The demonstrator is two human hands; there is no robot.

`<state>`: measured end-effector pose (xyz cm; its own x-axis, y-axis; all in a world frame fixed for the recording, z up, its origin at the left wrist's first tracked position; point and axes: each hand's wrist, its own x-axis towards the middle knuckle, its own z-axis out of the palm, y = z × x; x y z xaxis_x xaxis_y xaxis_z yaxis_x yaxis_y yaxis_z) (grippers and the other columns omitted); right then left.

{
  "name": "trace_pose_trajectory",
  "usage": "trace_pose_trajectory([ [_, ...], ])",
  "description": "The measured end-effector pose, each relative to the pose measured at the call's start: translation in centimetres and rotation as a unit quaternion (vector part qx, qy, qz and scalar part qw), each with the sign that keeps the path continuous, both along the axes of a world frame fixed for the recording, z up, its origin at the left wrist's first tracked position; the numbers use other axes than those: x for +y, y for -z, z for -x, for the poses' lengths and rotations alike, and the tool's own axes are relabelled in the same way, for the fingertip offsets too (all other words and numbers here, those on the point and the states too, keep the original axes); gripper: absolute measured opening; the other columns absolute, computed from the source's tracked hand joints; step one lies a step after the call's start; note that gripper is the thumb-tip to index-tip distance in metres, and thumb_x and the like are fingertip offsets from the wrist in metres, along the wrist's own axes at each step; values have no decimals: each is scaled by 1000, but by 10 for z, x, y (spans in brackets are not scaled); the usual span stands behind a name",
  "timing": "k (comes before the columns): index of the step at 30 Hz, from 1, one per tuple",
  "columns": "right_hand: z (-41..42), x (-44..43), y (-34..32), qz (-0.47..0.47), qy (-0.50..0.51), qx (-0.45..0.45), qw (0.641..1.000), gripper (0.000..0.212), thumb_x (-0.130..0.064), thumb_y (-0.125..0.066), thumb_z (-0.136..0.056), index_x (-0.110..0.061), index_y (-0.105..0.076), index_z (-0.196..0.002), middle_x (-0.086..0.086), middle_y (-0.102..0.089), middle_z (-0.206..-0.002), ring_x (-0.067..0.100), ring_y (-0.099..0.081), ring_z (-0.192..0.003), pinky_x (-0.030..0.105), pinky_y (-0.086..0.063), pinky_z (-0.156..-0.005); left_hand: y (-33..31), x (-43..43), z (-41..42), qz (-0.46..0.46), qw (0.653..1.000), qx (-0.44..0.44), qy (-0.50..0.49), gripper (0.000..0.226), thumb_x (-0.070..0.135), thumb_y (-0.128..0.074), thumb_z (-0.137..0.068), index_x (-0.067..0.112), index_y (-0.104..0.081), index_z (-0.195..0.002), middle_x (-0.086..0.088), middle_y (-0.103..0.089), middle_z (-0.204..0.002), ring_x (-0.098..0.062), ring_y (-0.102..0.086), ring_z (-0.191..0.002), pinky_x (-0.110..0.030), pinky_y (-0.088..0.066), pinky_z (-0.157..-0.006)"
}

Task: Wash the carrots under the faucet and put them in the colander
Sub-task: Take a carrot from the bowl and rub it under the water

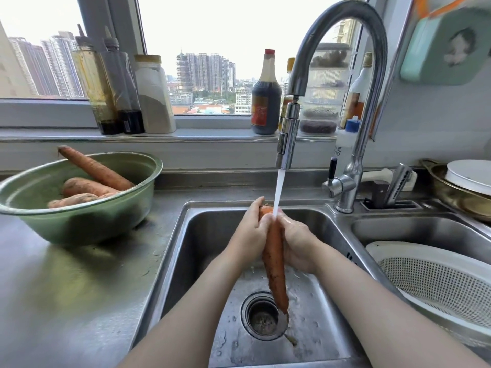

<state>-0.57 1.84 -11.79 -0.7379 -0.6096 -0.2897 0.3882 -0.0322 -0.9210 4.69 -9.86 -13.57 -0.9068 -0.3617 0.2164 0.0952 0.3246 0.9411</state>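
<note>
Over the left sink basin [202,235] the person holds one long carrot [275,261] with both hands. It stands nearly upright, the thick end up and the thin tip down, just above the round drain [261,317]. The left hand [251,232] is curled around the upper part of the carrot from the left side. The right hand [296,243] closes on it from the right side, so the two hands clamp the same carrot between them. The faucet [288,139] is running. Its water stream [278,192] falls straight down and hits the top of the carrot, just where the fingers of both hands meet. The lower half of the carrot has dark soil on its skin. On the steel counter [66,288] to the left stands a green bowl [79,221] with more carrots [90,185] inside, all dirty — the longest one leans on the far rim and points out over it. The white colander [435,277] sits in the right sink basin [414,227], well apart from the hands. On the windowsill behind the faucet stand several bottles, among them a dark sauce bottle [266,96] with a red cap.
</note>
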Motion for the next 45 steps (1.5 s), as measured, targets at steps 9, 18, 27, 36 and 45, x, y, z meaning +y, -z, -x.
trace_pose_trajectory([
  [9, 2, -3, 0, 29, -45, -10, 999, 62, -61, -41, -106, -10, -73, -122, 20, -73, -103, 32, -69, -81, 43, -55, -74, -3, -6, 1, -133, 991, -11, 7, 45, 24, -49, -110, 32, -46, -154, 1, -56, -149, -18, -59, -131, -42, -48, -113],
  [18, 11, 13, 0, 20, -80, 54, 995, 42, -42, -48, -107, -11, -75, -113, 17, -69, -86, 25, -60, -62, 33, -52, -54, -3, -11, -9, -196, 979, 1, 61, 36, 17, -58, -106, 31, -61, -139, -8, -71, -126, -25, -72, -103, -47, -61, -93],
  [27, 15, 8, 1, 19, -82, 78, 993, 46, -42, -54, -102, -3, -72, -119, 15, -65, -89, 24, -56, -59, 33, -46, -52, -8, -11, -13, -249, 966, 15, 64, 32, 20, -63, -103, 33, -65, -133, -8, -75, -117, -24, -75, -94, -43, -63, -80],
  [36, 9, -5, -2, -101, -4, 148, 984, 43, -45, -52, -107, -9, -73, -119, 15, -66, -84, 22, -57, -55, 35, -53, -47, -9, -10, -13, -278, 957, 16, 83, 31, 17, -61, -104, 31, -62, -131, -9, -71, -130, -30, -71, -114, -44, -61, -94],
  [45, 13, 3, 3, -13, -73, 104, 992, 46, -41, -57, -106, -2, -64, -129, 21, -71, -97, 24, -64, -65, 33, -54, -54, -7, -12, -11, -276, 960, -10, 52, 24, 31, -57, -106, 34, -67, -129, -14, -74, -114, -29, -72, -94, -49, -60, -83],
])
